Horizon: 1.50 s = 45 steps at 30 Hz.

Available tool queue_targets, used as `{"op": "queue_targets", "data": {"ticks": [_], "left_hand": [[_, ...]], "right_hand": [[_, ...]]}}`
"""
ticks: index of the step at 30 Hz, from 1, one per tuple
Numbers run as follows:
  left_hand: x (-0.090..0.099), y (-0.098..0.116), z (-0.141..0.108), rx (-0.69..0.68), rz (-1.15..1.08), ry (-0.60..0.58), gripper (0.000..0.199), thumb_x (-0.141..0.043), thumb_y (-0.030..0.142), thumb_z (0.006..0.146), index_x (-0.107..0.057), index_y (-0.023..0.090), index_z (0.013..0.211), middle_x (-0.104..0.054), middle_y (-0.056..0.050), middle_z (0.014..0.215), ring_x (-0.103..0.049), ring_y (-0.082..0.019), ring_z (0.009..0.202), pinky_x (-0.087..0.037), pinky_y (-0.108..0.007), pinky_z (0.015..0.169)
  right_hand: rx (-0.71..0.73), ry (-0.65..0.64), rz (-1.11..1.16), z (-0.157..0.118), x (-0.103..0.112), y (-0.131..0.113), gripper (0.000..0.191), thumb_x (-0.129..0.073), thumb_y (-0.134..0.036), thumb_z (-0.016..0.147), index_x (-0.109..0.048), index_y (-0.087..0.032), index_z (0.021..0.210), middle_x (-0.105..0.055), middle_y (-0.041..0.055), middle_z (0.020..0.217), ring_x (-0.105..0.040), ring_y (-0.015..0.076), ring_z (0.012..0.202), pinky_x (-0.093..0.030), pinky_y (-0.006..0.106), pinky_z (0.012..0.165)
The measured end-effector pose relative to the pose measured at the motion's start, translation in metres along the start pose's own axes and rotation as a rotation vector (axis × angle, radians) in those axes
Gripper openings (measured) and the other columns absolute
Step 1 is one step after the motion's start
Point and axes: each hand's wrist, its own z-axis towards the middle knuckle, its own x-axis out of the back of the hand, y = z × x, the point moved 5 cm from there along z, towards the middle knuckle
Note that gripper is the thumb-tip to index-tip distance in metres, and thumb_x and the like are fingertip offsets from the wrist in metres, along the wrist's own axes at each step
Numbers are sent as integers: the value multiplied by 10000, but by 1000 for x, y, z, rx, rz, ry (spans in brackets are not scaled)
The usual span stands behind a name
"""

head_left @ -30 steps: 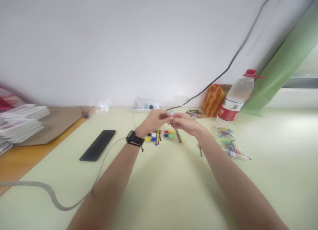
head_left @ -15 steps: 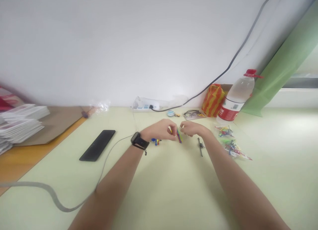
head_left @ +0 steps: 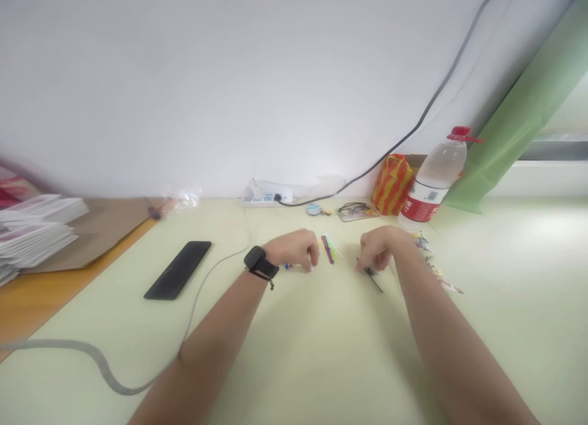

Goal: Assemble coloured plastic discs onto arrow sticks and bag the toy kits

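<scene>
My left hand (head_left: pixel 292 250), with a black watch (head_left: pixel 258 261) at its wrist, rests low over the table with its fingers curled together. Something small and pale shows at its fingertips, too little to name. Small blue plastic pieces (head_left: pixel 288 266) lie partly hidden under that hand. Between my hands lies a small bundle of thin coloured plastic sticks (head_left: pixel 329 250), red, blue, green and white. My right hand (head_left: pixel 379 247) is closed, its thumb and fingers pinching a thin black stick (head_left: pixel 375 283) that lies slanted at the tabletop.
Clear bags of small colourful parts (head_left: pixel 441 275) lie beyond my right forearm, partly covered. Behind stand a large water bottle (head_left: pixel 420 201) and a striped bag (head_left: pixel 391 185). A power strip (head_left: pixel 266 196) sits by the wall. On the left are a black phone-like slab (head_left: pixel 178 270) and a grey cable (head_left: pixel 103 367).
My hands have moved apart, leaving the coloured sticks on the table between them. The right hand has come right and toward me onto the black stick, which has turned. The left moved slightly left.
</scene>
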Motion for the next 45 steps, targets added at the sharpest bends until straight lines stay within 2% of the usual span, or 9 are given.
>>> {"op": "queue_targets", "data": {"ticks": [6,12,22,28,32,35,38,41,45], "left_hand": [[8,1,-4,23,17,25,165,-789,135,579,-822,177,736,-665,-1,618,-561,-136,526,-376,-245,476],[9,-5,-1,-52,-11,84,132,-801,153,600,-801,168,731,-697,-18,671,-606,-148,589,-412,-240,518],[12,-14,-1,-8,-35,139,233,-788,134,602,-752,163,831,-690,-5,710,-642,-158,620,-435,-238,548],[18,-7,-5,-28,-48,175,234,-831,241,656,-754,166,865,-689,-10,718,-644,-164,647,-448,-248,569],[26,8,-8,-56,-224,267,308,-750,413,834,-735,171,1023,-753,-60,871,-710,-193,783,-540,-286,702],[26,18,-8,-47,-425,287,421,-719,479,882,-698,161,1157,-763,-104,1012,-737,-220,901,-580,-337,819],[24,24,-5,-40,-622,286,482,-753,472,875,-674,165,1237,-754,-127,1091,-746,-247,980,-598,-366,856],[26,26,-4,-115,-761,327,460,-799,415,856,-690,170,1230,-740,-125,1136,-750,-249,1007,-591,-391,928],[36,19,-7,-133,-765,499,414,-852,376,800,-721,154,1124,-744,-108,1098,-744,-240,977,-590,-403,932]], "right_hand": [[39,5,-1,11,-3,-5,272,-847,-153,526,-668,-172,731,-764,63,728,-761,253,811,-561,261,644],[74,60,22,10,0,-11,242,-835,-160,561,-659,-170,727,-766,70,726,-767,252,788,-570,266,636],[141,187,37,10,7,-17,284,-730,-35,555,-671,-183,790,-710,27,606,-748,242,705,-521,252,584],[366,255,180,-2,16,-25,291,-726,-100,678,-645,-197,941,-730,16,770,-711,170,732,-543,241,669],[745,259,467,-23,22,-42,269,-755,-202,750,-633,-195,990,-716,27,843,-661,151,729,-545,283,732],[966,319,657,-35,27,-55,309,-773,-296,777,-622,-196,1027,-687,23,877,-626,145,746,-521,289,735],[1048,427,824,-35,32,-63,378,-811,-367,755,-609,-209,1033,-655,8,862,-593,143,748,-497,285,719],[1107,471,996,-31,35,-68,419,-848,-386,722,-611,-219,1025,-636,-6,837,-584,143,745,-475,284,700],[1087,494,1090,-25,33,-71,400,-855,-380,722,-635,-220,1017,-637,-23,798,-568,123,675,-475,297,695]]}}
